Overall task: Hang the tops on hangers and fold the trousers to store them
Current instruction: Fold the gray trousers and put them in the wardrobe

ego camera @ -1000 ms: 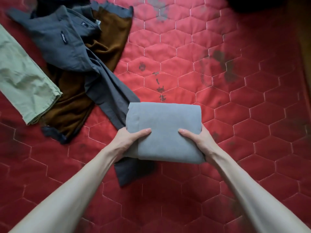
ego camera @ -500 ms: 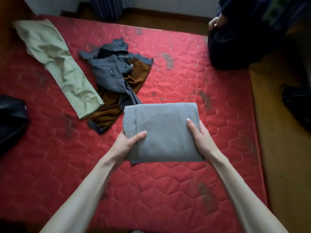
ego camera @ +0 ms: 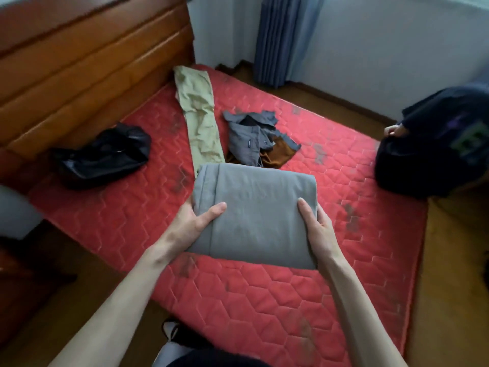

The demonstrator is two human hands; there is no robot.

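Two hands (one folded trousers (ego camera: 255,215))

The room is dim, lit by soft daylight that falls brightest on the pale wall (ego camera: 383,49) at 1 o'clock, beside the blue curtain (ego camera: 280,38). The wooden floor (ego camera: 39,300) at 8 o'clock sinks into deep shade. Shadows on the red mattress (ego camera: 264,300) are faint and soft-edged. There is no glare. Wide-angle distortion bends the headboard (ego camera: 79,70) at 10 o'clock. Edges look smeared and grainy; the folded grey trousers (ego camera: 259,218) at centre are sharpest.
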